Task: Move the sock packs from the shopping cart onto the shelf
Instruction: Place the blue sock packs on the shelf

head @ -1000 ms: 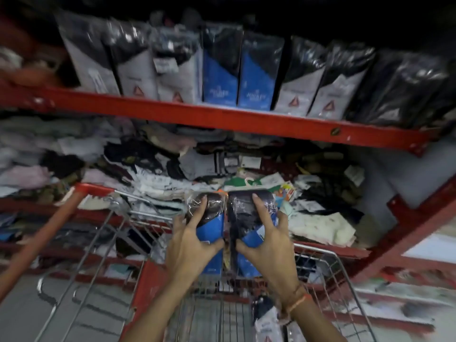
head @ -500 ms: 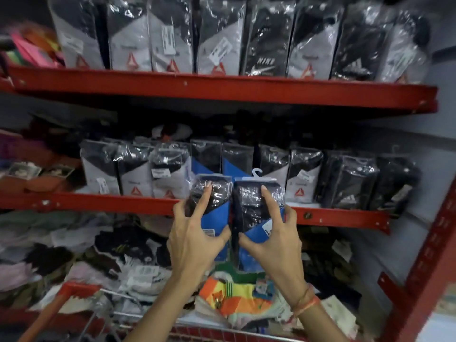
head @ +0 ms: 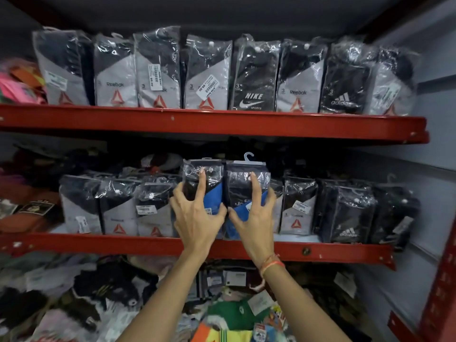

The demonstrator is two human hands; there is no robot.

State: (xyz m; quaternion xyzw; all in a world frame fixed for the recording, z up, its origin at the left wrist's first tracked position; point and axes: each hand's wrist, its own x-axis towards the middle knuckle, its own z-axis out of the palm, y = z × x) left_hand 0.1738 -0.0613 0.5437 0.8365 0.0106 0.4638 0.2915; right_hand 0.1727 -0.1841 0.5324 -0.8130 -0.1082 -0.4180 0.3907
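Two blue-and-black sock packs in clear plastic stand side by side at the middle of the red shelf (head: 138, 244). My left hand (head: 197, 218) grips the left sock pack (head: 212, 193), index finger stretched up its front. My right hand (head: 254, 218) grips the right sock pack (head: 238, 191), which has a white hook on top. Both packs sit among a row of grey and black sock packs (head: 118, 206). The shopping cart is out of view.
An upper red shelf (head: 222, 122) carries another row of sock packs (head: 249, 77). A red upright post (head: 441, 280) runs down the right side. Loose clothes and socks (head: 98, 292) lie piled on the level below. Pink items (head: 14, 87) sit at far left.
Both hands have lifted the two packs up from above the cart and pushed them into the middle shelf's row. The view has tilted upward, so the cart has dropped out of sight.
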